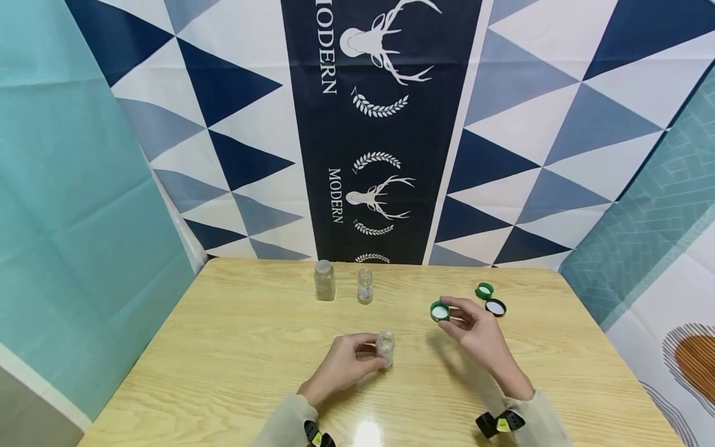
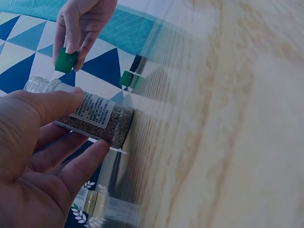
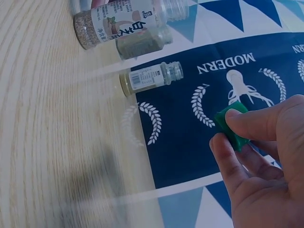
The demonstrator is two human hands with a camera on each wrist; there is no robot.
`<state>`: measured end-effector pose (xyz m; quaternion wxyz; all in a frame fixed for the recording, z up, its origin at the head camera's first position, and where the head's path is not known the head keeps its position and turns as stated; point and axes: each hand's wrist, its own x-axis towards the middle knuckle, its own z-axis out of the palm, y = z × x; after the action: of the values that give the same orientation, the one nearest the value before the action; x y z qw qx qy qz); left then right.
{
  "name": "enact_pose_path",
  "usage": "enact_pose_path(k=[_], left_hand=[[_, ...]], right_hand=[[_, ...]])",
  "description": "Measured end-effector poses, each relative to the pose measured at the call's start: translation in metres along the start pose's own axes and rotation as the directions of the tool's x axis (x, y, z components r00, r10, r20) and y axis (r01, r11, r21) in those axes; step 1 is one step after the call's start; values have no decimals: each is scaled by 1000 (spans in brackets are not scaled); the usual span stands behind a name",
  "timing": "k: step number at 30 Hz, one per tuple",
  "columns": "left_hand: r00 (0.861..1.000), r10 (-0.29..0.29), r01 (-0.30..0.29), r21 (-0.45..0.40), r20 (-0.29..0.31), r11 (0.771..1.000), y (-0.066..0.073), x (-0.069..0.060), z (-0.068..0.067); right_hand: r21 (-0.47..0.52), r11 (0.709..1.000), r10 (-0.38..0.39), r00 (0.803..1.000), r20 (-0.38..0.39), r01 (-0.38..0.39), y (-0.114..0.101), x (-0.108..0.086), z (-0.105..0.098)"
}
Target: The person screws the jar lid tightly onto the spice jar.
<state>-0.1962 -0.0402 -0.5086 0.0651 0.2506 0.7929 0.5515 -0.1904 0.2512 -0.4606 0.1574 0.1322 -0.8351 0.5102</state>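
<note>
Near the table's middle my left hand [image 1: 345, 365] grips an uncapped glass spice jar [image 1: 386, 349] standing upright. Pale seeds fill its lower part and a printed label [image 2: 96, 110] wraps its side, as the left wrist view shows. Off to the right, my right hand [image 1: 479, 332] pinches a green screw cap [image 1: 440, 311] between thumb and fingers, raised over the table, its white inner face toward the head camera. In the right wrist view the same cap [image 3: 232, 124] sits between thumb and fingertips, apart from the jar.
Toward the back edge stand a larger glass jar [image 1: 324, 281] and a small open glass bottle [image 1: 365, 287]. Another green cap [image 1: 484, 290] and a black cap [image 1: 495, 307] lie beyond my right hand. A patterned cloth [image 1: 380, 155] hangs behind the wooden table [image 1: 234, 347].
</note>
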Motion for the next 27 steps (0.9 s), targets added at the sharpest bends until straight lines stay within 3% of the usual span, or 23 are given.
enact_pose_path(k=[27], left_hand=[[1000,-12,12,-33,-2,999,0,0,2]], right_hand=[[6,1000,-26,1000,15,26,-2,0,4]])
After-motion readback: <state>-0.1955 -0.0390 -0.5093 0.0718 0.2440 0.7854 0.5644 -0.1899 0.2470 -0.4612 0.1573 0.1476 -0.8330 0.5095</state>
